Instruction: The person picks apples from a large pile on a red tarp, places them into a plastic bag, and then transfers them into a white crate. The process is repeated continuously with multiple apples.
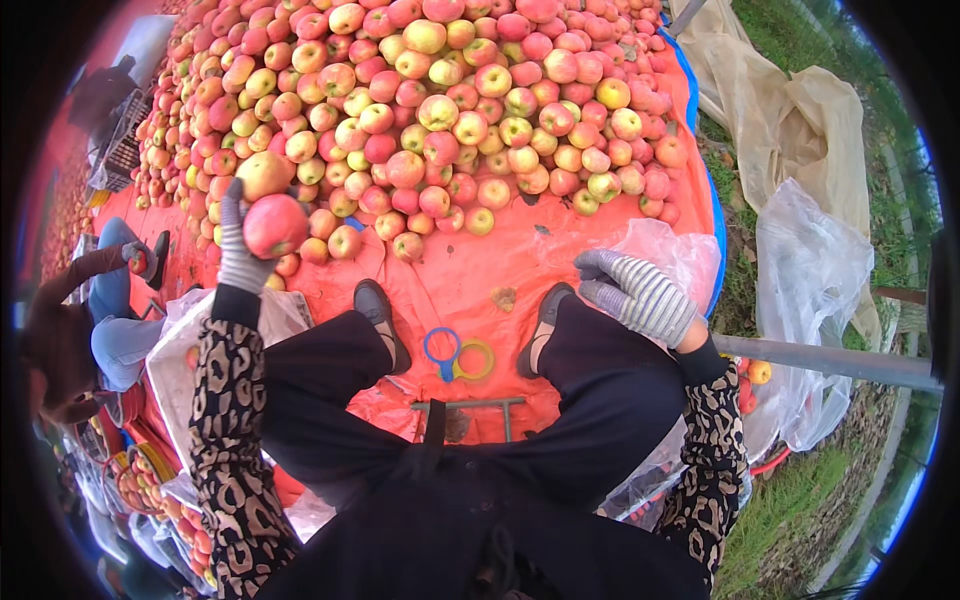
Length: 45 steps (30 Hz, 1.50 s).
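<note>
My left hand (240,250), in a grey striped glove, is closed around two apples at the near left edge of a big apple heap (420,120). One is a yellowish apple (264,175) at the fingertips; the other, a pinkish-red apple (275,227), sits lower against the palm side. Over my right knee, my right hand (640,297) wears the same kind of glove. Its fingers point left, slightly bent and apart, and nothing shows in them. Between my feet, a blue ring (441,346) and a yellow ring (476,360), joined together, lie on the red sheet (450,275).
Clear plastic (665,255) lies by my right hand, with a metal pole (830,362) beyond. A plastic-lined container (175,365) stands left of my left forearm. Farther left sits another person (60,330) holding an apple. A dark crate (125,140) stands beside the heap.
</note>
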Tool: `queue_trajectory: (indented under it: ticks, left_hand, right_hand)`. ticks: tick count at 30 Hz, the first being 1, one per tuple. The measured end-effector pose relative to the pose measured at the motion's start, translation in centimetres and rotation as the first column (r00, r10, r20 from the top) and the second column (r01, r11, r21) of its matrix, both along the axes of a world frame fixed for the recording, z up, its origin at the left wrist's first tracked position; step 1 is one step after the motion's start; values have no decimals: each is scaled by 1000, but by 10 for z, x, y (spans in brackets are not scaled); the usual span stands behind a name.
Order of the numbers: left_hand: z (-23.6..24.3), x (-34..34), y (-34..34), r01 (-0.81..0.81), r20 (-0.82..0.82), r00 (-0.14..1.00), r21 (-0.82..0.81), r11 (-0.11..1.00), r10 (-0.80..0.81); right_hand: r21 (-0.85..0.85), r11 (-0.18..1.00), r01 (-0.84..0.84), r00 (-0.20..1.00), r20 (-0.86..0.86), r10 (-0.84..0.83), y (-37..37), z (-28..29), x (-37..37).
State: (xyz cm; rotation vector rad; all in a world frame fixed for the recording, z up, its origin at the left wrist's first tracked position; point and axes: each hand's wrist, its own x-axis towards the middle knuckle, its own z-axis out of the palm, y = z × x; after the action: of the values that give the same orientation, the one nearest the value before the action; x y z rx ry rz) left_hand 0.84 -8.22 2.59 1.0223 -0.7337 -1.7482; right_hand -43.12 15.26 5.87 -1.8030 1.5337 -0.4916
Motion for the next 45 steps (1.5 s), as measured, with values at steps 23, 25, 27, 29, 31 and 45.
queue_trajectory:
  ticks: [23,25,27,29,31,45]
  left_hand:
    - [-55,137,98,-360,-122,914,192,913,386]
    - [-48,83,82,-217,-290,903,330,919,317]
    - [-60,54,66,-50,-389,894,408,911,223]
    - [-77,37,57,96,-462,876,446,890,137]
    - [-88,13,51,189,-515,852,470,862,95]
    - [-105,-39,57,543,418,813,-291,788,-406]
  right_hand:
    - [161,974,160,860,-508,-57,-170,-272,92]
    - [149,969,195,846,-525,-89,-179,-283,103]
    - [225,940,257,814,-575,-85,-188,-283,109]
    - [257,913,318,821,-556,-129,-190,-292,117]
    - [253,894,370,809,-561,-176,-180,-292,114]
    - [493,825,-275,-637,549,-541,-119,-172,214]
